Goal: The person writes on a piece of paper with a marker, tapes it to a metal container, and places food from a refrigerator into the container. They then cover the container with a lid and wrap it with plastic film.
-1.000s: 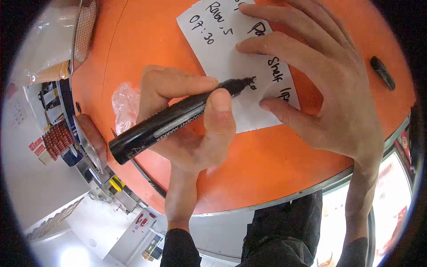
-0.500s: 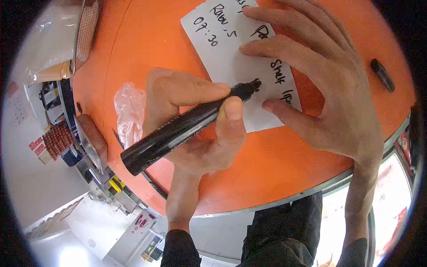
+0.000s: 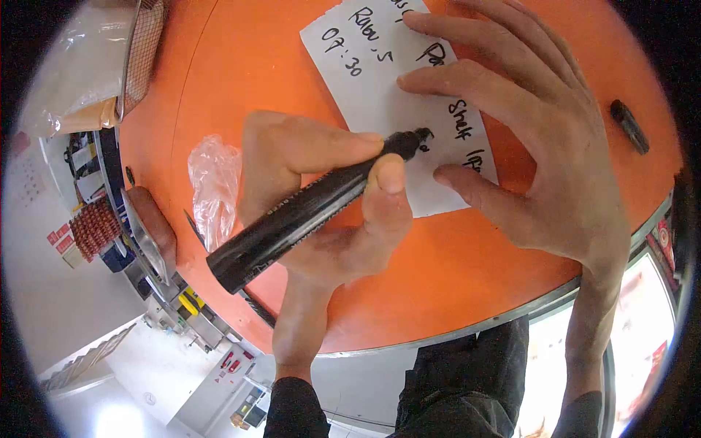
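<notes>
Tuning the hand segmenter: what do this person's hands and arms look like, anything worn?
Left hand and right hand: bare, no gloves, rings or watch visible. Black left sleeve and right sleeve start well above the wrists.

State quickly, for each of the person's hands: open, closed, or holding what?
Left hand: closed around the black marker, tip at the white paper.
Right hand: open, fingers spread on the paper, gripping nothing.
</notes>
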### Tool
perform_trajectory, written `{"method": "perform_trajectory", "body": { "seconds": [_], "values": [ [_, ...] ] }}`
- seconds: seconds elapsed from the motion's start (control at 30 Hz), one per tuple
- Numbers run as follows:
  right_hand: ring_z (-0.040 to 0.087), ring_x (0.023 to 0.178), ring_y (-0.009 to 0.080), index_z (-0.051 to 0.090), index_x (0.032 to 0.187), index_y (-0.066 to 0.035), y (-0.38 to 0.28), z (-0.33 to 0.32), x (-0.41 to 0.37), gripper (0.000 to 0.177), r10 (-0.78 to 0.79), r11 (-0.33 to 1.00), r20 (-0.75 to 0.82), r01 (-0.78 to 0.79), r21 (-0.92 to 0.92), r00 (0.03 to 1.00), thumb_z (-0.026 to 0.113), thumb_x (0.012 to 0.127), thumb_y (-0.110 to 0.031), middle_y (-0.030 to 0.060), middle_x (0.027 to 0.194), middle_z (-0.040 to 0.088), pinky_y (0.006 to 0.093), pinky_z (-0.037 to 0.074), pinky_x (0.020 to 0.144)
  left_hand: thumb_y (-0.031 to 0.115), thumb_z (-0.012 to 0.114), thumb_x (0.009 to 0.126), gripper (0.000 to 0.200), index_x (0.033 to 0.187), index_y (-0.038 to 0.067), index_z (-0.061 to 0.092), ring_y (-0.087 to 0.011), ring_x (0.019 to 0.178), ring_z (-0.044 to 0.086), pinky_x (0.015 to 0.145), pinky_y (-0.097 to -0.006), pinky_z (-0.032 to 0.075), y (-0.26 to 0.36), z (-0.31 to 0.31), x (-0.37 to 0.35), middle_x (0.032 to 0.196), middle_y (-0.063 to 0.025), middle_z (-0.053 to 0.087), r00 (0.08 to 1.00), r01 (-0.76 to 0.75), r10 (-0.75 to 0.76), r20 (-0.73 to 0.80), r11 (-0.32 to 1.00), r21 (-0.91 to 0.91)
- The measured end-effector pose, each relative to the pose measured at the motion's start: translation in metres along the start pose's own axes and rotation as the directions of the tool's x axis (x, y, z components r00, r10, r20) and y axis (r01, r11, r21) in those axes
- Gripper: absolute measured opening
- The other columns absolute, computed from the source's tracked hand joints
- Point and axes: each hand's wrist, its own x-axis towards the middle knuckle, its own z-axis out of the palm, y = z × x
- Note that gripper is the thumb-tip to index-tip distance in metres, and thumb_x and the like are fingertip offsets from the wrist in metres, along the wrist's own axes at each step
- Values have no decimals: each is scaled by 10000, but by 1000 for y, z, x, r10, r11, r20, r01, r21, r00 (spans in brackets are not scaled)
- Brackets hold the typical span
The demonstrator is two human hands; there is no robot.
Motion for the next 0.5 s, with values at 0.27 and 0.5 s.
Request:
{"method": "perform_trajectory", "body": {
  "seconds": [0.27,0.5],
  "values": [
    [418,1292,293,587,1238,-169,0,0,0,501,2,1000,3,-2,6,1000,549,905,-541,115,1367,491,486,316,1093,173,682,814,220,833,29,516,-149,674,449,604,-281,357,3,-2,-2,727,-45,487,996,89,-89,-20,996,13],
    [408,1301,294,588,1236,-173,-1,-1,0,499,6,1000,2,-6,10,1000,552,903,-542,113,1371,486,490,309,1098,151,679,801,200,847,32,526,-149,664,440,596,-285,351,1,-3,0,708,-30,488,998,-23,23,60,1000,1]
  ]
}}
